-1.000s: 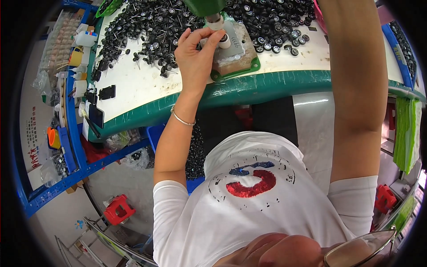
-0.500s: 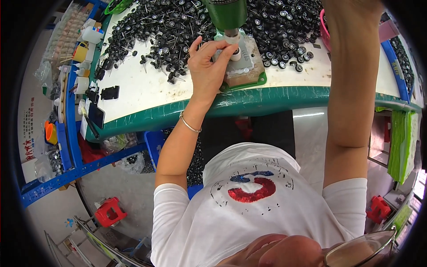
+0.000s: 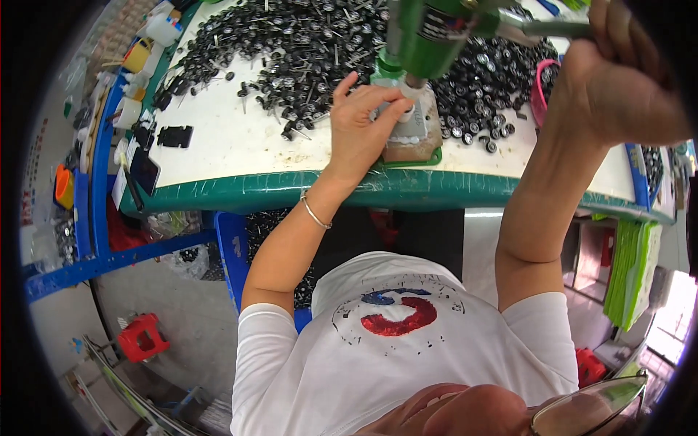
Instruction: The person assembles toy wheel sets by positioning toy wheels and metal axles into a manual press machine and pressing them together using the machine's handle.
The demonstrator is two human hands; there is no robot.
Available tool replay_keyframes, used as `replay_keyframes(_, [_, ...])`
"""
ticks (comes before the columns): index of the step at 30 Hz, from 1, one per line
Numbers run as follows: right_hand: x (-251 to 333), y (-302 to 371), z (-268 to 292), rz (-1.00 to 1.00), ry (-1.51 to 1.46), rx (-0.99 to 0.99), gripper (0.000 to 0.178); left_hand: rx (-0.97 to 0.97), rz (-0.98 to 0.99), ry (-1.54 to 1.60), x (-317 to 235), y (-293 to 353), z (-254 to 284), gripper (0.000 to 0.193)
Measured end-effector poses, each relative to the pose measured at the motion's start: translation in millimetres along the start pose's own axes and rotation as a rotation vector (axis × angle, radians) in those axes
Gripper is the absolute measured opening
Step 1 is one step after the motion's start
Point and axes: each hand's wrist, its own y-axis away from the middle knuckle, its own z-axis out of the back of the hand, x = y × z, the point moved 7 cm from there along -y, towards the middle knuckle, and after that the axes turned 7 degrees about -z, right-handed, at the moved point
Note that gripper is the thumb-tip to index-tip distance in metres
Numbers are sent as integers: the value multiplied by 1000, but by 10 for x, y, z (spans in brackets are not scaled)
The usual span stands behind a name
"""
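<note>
And here your left hand has thumb and forefinger nearly together at the white holder beneath the green press head (whether they pinch anything, I can't tell), while your right hand wraps around the lever!

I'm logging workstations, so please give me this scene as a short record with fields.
Left hand: thumb and forefinger at the white round fixture; anything between them is hard to make out
Right hand: closed around the lever handle
Machine: green press above the fixture
Loose parts: small black wheels, heaped behind the left hand
Container: pink basket, right of the press
Bench: white top, green edge
</note>
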Motion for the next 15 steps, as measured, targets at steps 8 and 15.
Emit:
replay_keyframes(8, [352,-112,-355,79,-86,120,36,-35,37,47,-12,82,20,10])
replay_keyframes(15, [383,-175,-466,66,-81,217,35,3,94,61,61,3,-16,16])
